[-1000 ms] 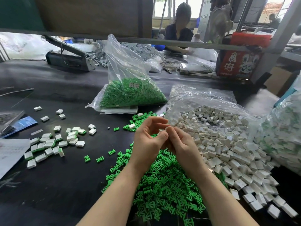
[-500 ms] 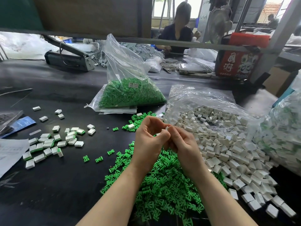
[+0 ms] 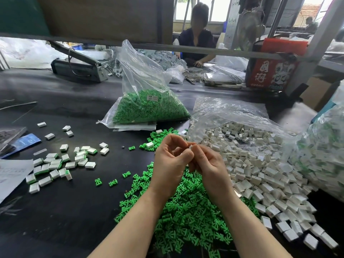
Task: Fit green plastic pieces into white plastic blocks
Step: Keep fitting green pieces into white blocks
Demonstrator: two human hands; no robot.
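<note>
both hands meet above the green pieces pile (image 3: 178,211): the left hand (image 3: 170,164) and right hand (image 3: 208,168) share a fingertip grip on one white block (image 3: 190,147); whether a green piece is inside, i cannot tell. a skewed push could jam or flick it into the white blocks heap (image 3: 260,174) at right. the finished blocks (image 3: 55,164) lie left; the dark surface (image 3: 65,211) near-left is free.

I note a heat sealer (image 3: 78,68) far left on the black table (image 3: 55,211), a red carton (image 3: 275,66) far right, a seated person (image 3: 197,43) beyond.
</note>
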